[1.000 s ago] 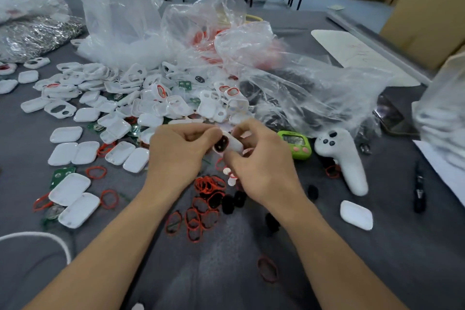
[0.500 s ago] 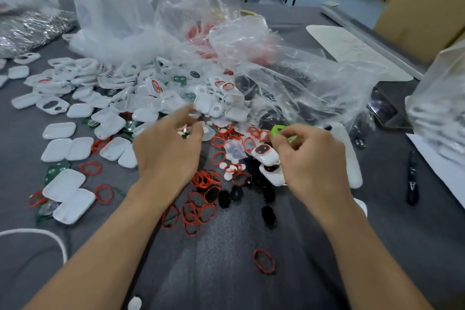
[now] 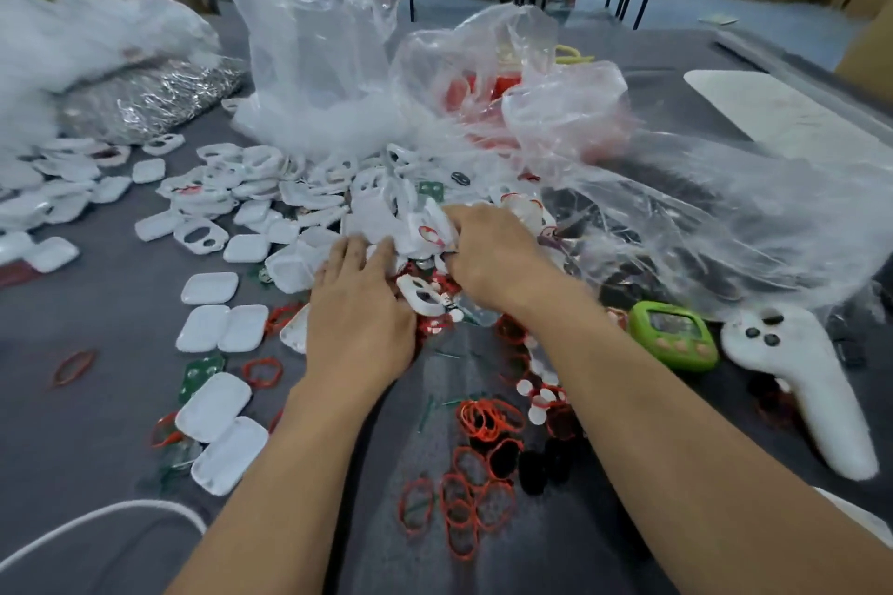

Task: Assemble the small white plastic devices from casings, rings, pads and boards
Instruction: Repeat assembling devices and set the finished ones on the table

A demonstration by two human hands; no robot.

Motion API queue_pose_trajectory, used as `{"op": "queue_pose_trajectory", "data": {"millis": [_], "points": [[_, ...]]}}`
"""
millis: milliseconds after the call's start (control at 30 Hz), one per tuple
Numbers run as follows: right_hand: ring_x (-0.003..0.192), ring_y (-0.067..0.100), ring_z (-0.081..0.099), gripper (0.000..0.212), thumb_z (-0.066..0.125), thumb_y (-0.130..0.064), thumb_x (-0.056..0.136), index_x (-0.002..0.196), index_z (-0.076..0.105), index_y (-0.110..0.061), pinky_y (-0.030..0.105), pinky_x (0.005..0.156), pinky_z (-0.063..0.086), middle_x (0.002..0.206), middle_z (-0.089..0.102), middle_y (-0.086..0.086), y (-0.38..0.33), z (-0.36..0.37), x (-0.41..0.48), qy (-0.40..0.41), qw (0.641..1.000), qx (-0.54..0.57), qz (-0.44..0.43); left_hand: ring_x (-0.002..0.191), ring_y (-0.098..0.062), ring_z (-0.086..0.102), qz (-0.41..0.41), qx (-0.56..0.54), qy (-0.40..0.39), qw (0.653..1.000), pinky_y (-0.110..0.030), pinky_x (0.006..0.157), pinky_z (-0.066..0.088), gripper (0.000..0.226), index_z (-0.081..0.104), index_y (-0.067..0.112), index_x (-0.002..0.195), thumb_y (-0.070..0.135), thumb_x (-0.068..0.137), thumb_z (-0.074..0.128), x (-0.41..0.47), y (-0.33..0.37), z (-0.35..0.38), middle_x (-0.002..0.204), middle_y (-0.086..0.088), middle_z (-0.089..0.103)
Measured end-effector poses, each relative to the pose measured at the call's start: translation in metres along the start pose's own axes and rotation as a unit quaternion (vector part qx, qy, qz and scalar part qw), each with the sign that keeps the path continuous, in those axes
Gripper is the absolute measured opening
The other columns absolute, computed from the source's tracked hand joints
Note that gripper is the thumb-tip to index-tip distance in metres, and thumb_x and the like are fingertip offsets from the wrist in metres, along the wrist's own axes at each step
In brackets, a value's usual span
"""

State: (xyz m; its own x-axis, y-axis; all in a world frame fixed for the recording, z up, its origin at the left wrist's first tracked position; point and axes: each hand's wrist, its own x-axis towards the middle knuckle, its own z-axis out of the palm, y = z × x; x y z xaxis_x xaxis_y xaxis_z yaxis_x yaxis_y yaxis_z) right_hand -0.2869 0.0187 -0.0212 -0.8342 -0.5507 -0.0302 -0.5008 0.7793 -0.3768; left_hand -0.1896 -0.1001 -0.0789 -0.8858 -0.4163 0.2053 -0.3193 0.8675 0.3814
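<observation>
- Nearest the camera, a loose cluster of red rings (image 3: 485, 418) and black pads (image 3: 531, 473) is lying on the grey bench (image 3: 72, 401), in front of the green timer (image 3: 674, 338) and to its left.
- Farther left of the timer, closed white casings (image 3: 220, 406) are lying in pairs, with a green board (image 3: 195, 374) peeking out just beside them.
- The left hand (image 3: 360, 319) is resting palm down well left of the timer. Its fingers (image 3: 352, 256) are stretching out straight and fairly wide over the edge of the casing heap, gripping nothing.
- A frame casing (image 3: 423, 297) with two openings is lying between the hands, just beside the left hand.
- The right hand (image 3: 488, 256) is reaching into the heap, left of the timer and beyond it. Its fingers are curling among blurred white parts, and I cannot tell whether they are holding one.
- A white controller (image 3: 792, 382) is lying just right of the timer.
- Beyond the timer, clear plastic bags (image 3: 314, 39) are standing crumpled, one showing red parts inside.
</observation>
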Motion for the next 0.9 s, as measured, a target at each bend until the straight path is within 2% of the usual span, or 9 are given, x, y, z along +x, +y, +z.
{"op": "queue_pose_trajectory", "data": {"millis": [67, 133, 300, 367, 500, 600, 700, 767, 900], "points": [[0.093, 0.030, 0.062, 0.018, 0.060, -0.005, 0.091, 0.095, 0.070, -0.020, 0.031, 0.071, 0.043, 0.096, 0.070, 0.009, 0.004, -0.001, 0.000, 0.022, 0.999, 0.022, 0.004, 0.131, -0.031, 0.048, 0.001, -0.075, 0.046, 0.996, -0.041, 0.107, 0.038, 0.036, 0.064, 0.014, 0.128, 0.014, 0.094, 0.053, 0.004, 0.000, 0.000, 0.129, -0.009, 0.061], [0.085, 0.029, 0.062, 0.029, 0.060, -0.006, 0.089, 0.074, 0.067, -0.029, 0.030, 0.068, 0.041, 0.083, 0.069, 0.004, 0.007, -0.004, -0.007, 0.044, 0.997, 0.057, 0.023, 0.113, -0.025, 0.058, -0.021, -0.146, 0.080, 0.986, -0.030, 0.088, 0.038, 0.027, 0.071, 0.015, 0.119, 0.016, 0.096, 0.057, 0.004, 0.001, -0.001, 0.116, -0.002, 0.067], [0.101, 0.028, 0.067, 0.039, 0.062, -0.008, 0.081, 0.107, 0.077, -0.033, 0.035, 0.097, 0.046, 0.102, 0.076, 0.002, 0.005, 0.000, -0.025, 0.105, 0.989, -0.059, 0.084, 0.104, 0.009, 0.066, -0.115, -0.298, 0.096, 0.943, -0.012, 0.095, 0.048, 0.038, 0.074, 0.029, 0.123, 0.011, 0.092, 0.061, 0.003, 0.005, -0.007, 0.106, 0.017, 0.076], [0.112, 0.026, 0.062, 0.039, 0.066, -0.009, 0.079, 0.108, 0.076, -0.032, 0.035, 0.106, 0.037, 0.110, 0.072, 0.003, 0.009, 0.001, -0.029, 0.144, 0.984, -0.058, 0.089, 0.092, 0.017, 0.065, -0.130, -0.354, 0.093, 0.921, -0.004, 0.081, 0.048, 0.042, 0.074, 0.031, 0.119, 0.004, 0.090, 0.059, 0.003, 0.007, -0.009, 0.089, 0.026, 0.074], [0.125, 0.032, 0.053, 0.039, 0.074, -0.014, 0.086, 0.121, 0.073, -0.031, 0.039, 0.109, 0.043, 0.129, 0.064, 0.005, 0.012, 0.001, -0.040, 0.130, 0.989, 0.036, 0.058, 0.088, 0.002, 0.071, -0.156, -0.442, 0.120, 0.875, -0.027, 0.075, 0.056, 0.045, 0.069, 0.040, 0.120, 0.007, 0.095, 0.053, 0.002, 0.007, -0.013, 0.098, 0.027, 0.075], [0.117, 0.028, 0.065, 0.045, 0.066, -0.003, 0.085, 0.121, 0.075, -0.028, 0.035, 0.101, 0.052, 0.123, 0.073, 0.005, 0.006, 0.005, -0.046, 0.112, 0.990, 0.090, 0.013, 0.099, -0.006, 0.073, -0.180, -0.519, 0.116, 0.828, -0.029, 0.080, 0.057, 0.051, 0.070, 0.031, 0.125, 0.001, 0.087, 0.053, 0.005, 0.005, -0.016, 0.104, 0.016, 0.078], [0.120, 0.025, 0.062, 0.045, 0.063, -0.013, 0.087, 0.127, 0.071, -0.030, 0.034, 0.107, 0.047, 0.126, 0.071, 0.007, -0.001, 0.011, -0.050, 0.050, 0.995, 0.084, -0.026, 0.094, -0.012, 0.076, -0.215, -0.574, 0.116, 0.782, -0.027, 0.070, 0.060, 0.059, 0.072, 0.024, 0.120, -0.009, 0.078, 0.046, 0.009, 0.002, -0.020, 0.101, 0.008, 0.080], [0.116, 0.026, 0.061, 0.038, 0.065, -0.020, 0.088, 0.123, 0.072, -0.032, 0.031, 0.102, 0.046, 0.121, 0.070, 0.009, 0.000, 0.013, -0.048, 0.052, 0.996, 0.060, -0.028, 0.093, -0.011, 0.075, -0.225, -0.541, 0.115, 0.802, -0.027, 0.070, 0.060, 0.064, 0.073, 0.025, 0.117, -0.015, 0.078, 0.041, 0.009, 0.000, -0.020, 0.096, 0.008, 0.080], [0.089, 0.020, 0.063, 0.016, 0.071, -0.015, 0.084, 0.088, 0.072, -0.031, 0.020, 0.064, 0.039, 0.083, 0.065, -0.007, 0.010, 0.011, -0.041, 0.082, 0.993, 0.079, 0.019, 0.080, -0.003, 0.072, -0.165, -0.431, 0.093, 0.882, -0.027, 0.069, 0.060, 0.059, 0.072, 0.041, 0.108, -0.002, 0.075, 0.047, 0.005, -0.001, -0.016, 0.091, 0.019, 0.078]]}}
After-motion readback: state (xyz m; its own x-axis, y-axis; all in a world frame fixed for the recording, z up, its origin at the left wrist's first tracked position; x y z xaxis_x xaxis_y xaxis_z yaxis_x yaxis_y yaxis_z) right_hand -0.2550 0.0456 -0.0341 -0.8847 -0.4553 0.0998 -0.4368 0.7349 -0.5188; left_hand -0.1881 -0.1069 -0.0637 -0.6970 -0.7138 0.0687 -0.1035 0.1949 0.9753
